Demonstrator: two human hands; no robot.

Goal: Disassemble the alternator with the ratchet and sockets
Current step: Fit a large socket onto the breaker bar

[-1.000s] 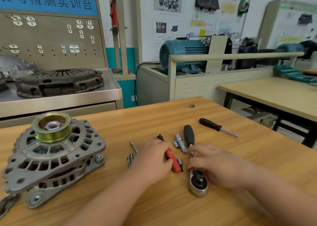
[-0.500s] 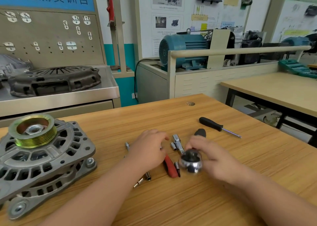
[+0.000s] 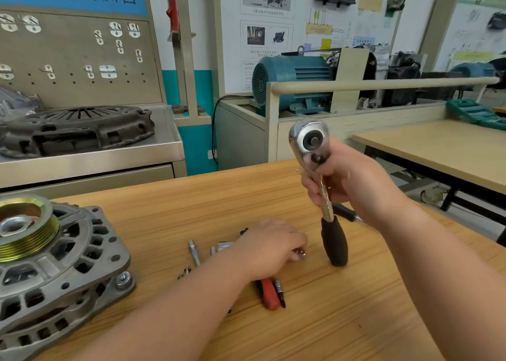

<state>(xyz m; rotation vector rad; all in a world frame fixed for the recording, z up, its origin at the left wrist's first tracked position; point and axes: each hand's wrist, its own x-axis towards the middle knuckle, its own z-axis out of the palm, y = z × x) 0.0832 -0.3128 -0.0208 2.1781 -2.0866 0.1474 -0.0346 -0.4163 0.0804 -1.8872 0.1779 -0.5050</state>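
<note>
Well, from my end the wooden desk (image 3: 356, 319) carries everything. The alternator (image 3: 54, 273) lies at its left edge, pulley (image 3: 27, 232) up, and it looks whole: the pulley nut (image 3: 13, 225) is on and a housing bolt (image 3: 123, 280) is still seated.

Above the middle of the desk the right hand (image 3: 353, 179) is clenched round the shank of the ratchet (image 3: 334, 240), which stands upright, head up, black handle down just over the wood. I see no socket on its head.

The left hand (image 3: 268, 248) lies curled over the loose fittings mid-desk, with a small bright piece (image 3: 299, 253) at its fingertips. I cannot tell whether it is pinched or only touched.

Around that hand lie a socket (image 3: 226, 245), an extension bar (image 3: 193, 252), a red-handled tool (image 3: 269, 295) and some small fasteners (image 3: 184, 271).

My reading: this is still tooling up. Fitting a socket and all of the undoing remain.
</note>
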